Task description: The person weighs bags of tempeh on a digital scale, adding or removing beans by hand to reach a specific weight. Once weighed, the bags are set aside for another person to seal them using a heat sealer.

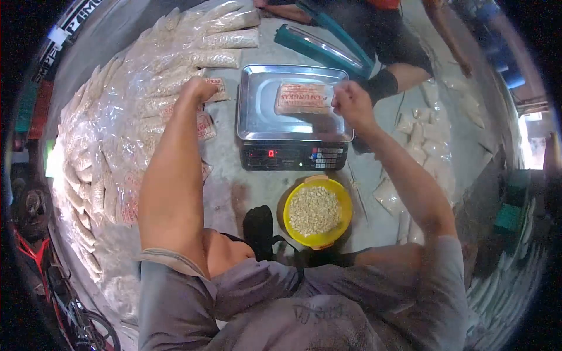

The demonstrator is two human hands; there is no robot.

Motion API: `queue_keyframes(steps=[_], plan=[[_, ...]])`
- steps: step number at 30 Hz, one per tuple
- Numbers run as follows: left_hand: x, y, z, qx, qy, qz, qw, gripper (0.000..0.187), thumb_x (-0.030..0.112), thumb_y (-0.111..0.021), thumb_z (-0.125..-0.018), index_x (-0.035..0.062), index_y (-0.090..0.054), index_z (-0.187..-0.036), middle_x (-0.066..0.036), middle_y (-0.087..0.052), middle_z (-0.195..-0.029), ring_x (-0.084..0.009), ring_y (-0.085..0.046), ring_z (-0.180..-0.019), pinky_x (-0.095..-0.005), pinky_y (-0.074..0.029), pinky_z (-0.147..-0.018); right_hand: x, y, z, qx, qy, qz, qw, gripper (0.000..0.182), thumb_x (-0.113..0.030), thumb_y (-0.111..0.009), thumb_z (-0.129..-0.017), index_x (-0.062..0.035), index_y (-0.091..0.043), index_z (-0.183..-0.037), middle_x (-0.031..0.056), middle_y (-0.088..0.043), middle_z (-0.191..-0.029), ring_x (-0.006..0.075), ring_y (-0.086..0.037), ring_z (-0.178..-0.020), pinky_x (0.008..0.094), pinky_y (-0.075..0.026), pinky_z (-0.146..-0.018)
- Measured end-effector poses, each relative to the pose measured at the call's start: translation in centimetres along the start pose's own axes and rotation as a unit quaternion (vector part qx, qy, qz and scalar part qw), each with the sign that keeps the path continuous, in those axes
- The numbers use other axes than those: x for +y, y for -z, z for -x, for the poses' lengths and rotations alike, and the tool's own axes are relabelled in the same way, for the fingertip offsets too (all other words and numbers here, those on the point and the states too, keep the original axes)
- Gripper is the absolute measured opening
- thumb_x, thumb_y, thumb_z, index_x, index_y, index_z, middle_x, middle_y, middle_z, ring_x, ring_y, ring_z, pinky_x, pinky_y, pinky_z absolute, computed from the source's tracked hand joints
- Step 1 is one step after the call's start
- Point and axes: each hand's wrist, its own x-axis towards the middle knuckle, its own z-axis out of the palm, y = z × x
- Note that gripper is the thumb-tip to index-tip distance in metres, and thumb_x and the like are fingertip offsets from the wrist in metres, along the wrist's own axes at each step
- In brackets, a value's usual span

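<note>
My right hand (353, 104) is closed on the right end of a flat plastic bag (301, 98) with red print and pale contents. The bag lies over the shiny metal tray (252, 117) of a digital scale (293, 155), whose red display shows 0. At the left, my left hand (200, 89) has its fingers curled at the end of another red-printed bag (219, 89) among the filled bags on the floor. Between my knees and the scale stands a yellow basin (288, 225) heaped with pale bean-like pieces (316, 210).
Rows of filled clear bags (225, 40) cover the floor at the left. More bags (430, 134) lie at the right. Behind the scale is a long green bag sealer (319, 50), its arm raised, beside another person's leg (410, 79). A red bicycle (76, 316) stands at the lower left.
</note>
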Motion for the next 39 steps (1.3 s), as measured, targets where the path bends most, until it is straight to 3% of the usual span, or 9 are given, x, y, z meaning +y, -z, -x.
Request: queue_keyframes(steps=[3, 5, 14, 15, 16, 20, 22, 36, 39], plan=[[-0.5, -0.1, 0.1, 0.050, -0.010, 0.009, 0.999, 0.051, 0.039, -0.074, -0.068, -0.0046, -0.070, -0.095, -0.021, -0.070, -0.091, -0.0286, -0.068, -0.082, -0.0386, -0.051, -0.077, 1.7, -0.4, 0.3, 0.026, -0.060, 0.015, 0.998, 0.023, -0.022, -0.056, -0.094, 0.0002, -0.059, -0.093, 0.0068, -0.065, -0.076, 0.0140, -0.061, -0.065, 0.0301, -0.050, -0.060], [-0.5, 0.7, 0.8, -0.003, 0.004, 0.018, 1.000, 0.053, 0.038, -0.068, -0.071, -0.0006, -0.067, -0.107, -0.024, -0.060, -0.119, -0.0364, -0.059, -0.113, -0.0381, -0.046, -0.096, 3.0, 1.0, 0.4, 0.006, -0.062, 0.023, 0.998, 0.021, -0.021, -0.057, -0.093, 0.0002, -0.060, -0.093, 0.0066, -0.065, -0.077, 0.0142, -0.061, -0.066, 0.0299, -0.050, -0.061], [-2.6, -1.8, -3.5, -0.032, 0.015, -0.034, 0.999, 0.052, 0.034, -0.069, -0.071, 0.0007, -0.066, -0.111, -0.022, -0.061, -0.120, -0.0348, -0.058, -0.114, -0.0385, -0.046, -0.096, 5.0, 9.1, 4.4, 0.029, -0.161, 0.002, 0.987, 0.012, -0.015, -0.059, -0.091, -0.0038, -0.063, -0.091, 0.0022, -0.061, -0.076, 0.0102, -0.056, -0.067, 0.0259, -0.047, -0.060], [-2.8, -2.1, -2.9, 0.024, -0.008, -0.002, 1.000, 0.049, 0.041, -0.070, -0.073, -0.0035, -0.069, -0.093, -0.021, -0.069, -0.092, -0.0317, -0.068, -0.081, -0.0402, -0.052, -0.073, 5.4, 9.8, 5.0, 0.024, -0.135, -0.027, 0.990, 0.012, -0.015, -0.059, -0.091, -0.0039, -0.062, -0.092, 0.0019, -0.060, -0.076, 0.0103, -0.056, -0.067, 0.0259, -0.047, -0.061], [-2.7, -2.2, -2.5, 0.022, -0.001, -0.003, 1.000, 0.049, 0.041, -0.070, -0.073, -0.0035, -0.069, -0.093, -0.021, -0.069, -0.092, -0.0317, -0.068, -0.081, -0.0402, -0.052, -0.073, 5.7, 10.4, 5.2, 0.019, -0.109, -0.057, 0.992, 0.012, -0.015, -0.059, -0.091, -0.0040, -0.062, -0.093, 0.0016, -0.060, -0.075, 0.0104, -0.056, -0.067, 0.0260, -0.047, -0.062], [-0.6, -0.9, -0.7, 0.024, -0.015, -0.031, 0.999, 0.048, 0.039, -0.069, -0.072, -0.0028, -0.069, -0.096, -0.022, -0.069, -0.096, -0.0334, -0.068, -0.087, -0.0414, -0.051, -0.078, 6.5, 11.4, 4.8, 0.052, -0.181, -0.024, 0.982, 0.013, -0.016, -0.059, -0.092, -0.0040, -0.062, -0.093, 0.0016, -0.059, -0.076, 0.0109, -0.055, -0.066, 0.0262, -0.048, -0.062], [0.4, -0.2, 0.1, -0.023, 0.003, -0.037, 0.999, 0.049, 0.036, -0.064, -0.074, 0.0029, -0.067, -0.110, -0.020, -0.062, -0.120, -0.0346, -0.058, -0.114, -0.0381, -0.046, -0.097, 6.7, 11.6, 4.7, 0.060, -0.184, -0.058, 0.979, 0.012, -0.016, -0.058, -0.092, -0.0046, -0.061, -0.094, 0.0018, -0.059, -0.077, 0.0115, -0.056, -0.066, 0.0264, -0.048, -0.064], [0.9, 0.2, 1.1, -0.013, 0.013, -0.057, 0.998, 0.048, 0.034, -0.062, -0.075, 0.0041, -0.066, -0.113, -0.021, -0.061, -0.121, -0.0360, -0.057, -0.115, -0.0377, -0.045, -0.097, 7.2, 11.3, 3.9, 0.024, -0.168, -0.077, 0.982, 0.015, -0.017, -0.060, -0.092, -0.0045, -0.062, -0.098, 0.0024, -0.061, -0.080, 0.0118, -0.058, -0.069, 0.0262, -0.050, -0.065], [0.3, -0.6, 0.0, -0.018, 0.010, -0.045, 0.999, 0.049, 0.034, -0.064, -0.074, 0.0033, -0.067, -0.112, -0.022, -0.061, -0.119, -0.0354, -0.059, -0.113, -0.0375, -0.046, -0.096, 4.9, 9.6, 6.1, -0.217, -0.125, 0.011, 0.968, 0.012, -0.016, -0.060, -0.092, -0.0047, -0.064, -0.095, 0.0025, -0.063, -0.082, 0.0115, -0.059, -0.071, 0.0275, -0.051, -0.066]])
